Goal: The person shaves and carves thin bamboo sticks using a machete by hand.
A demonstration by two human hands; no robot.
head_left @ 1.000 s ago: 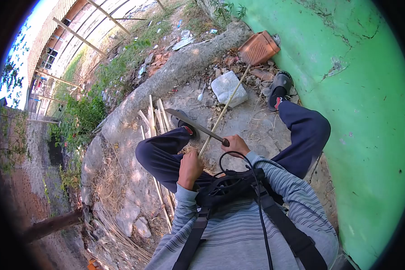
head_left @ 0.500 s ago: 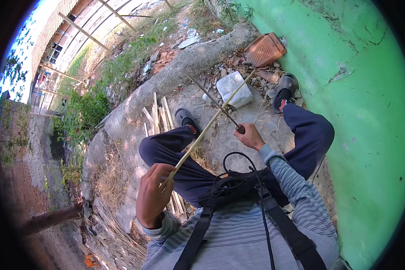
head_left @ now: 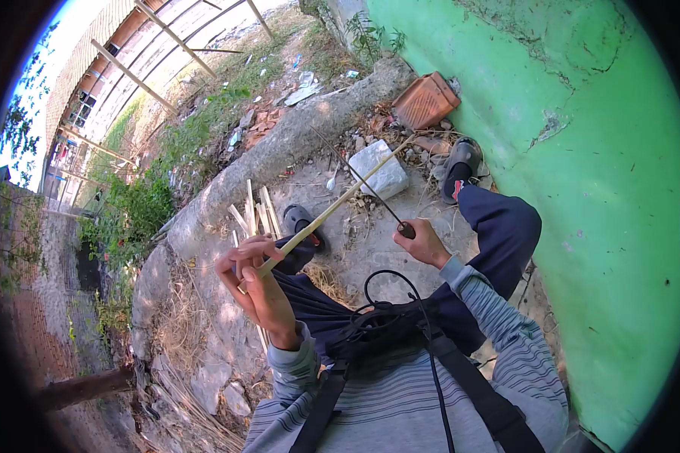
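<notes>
My left hand (head_left: 263,287) is closed on the near end of a long, pale bamboo strip (head_left: 326,215), with its fingers curled up around it. The strip slants up and away, its far end passing over a whitish block (head_left: 380,167) on the ground. In my right hand (head_left: 428,245) is a long, thin knife (head_left: 383,202), gripped by its dark handle. Its narrow blade points up and to the left, crossing the strip in view near the block. Whether blade and strip touch, I cannot tell.
More pale strips (head_left: 254,217) lie beside my left foot. An orange plastic container (head_left: 426,101) leans near the green wall (head_left: 604,249) on the right. A low, rounded concrete edge (head_left: 295,132) curves ahead, with rubble by it. A black cable (head_left: 435,355) hangs over my lap.
My left hand has turned, its fingers now curling over the strip with the palm more upward, and risen a little. The knife stays crossed with the strip. The whole view has shifted slightly.
</notes>
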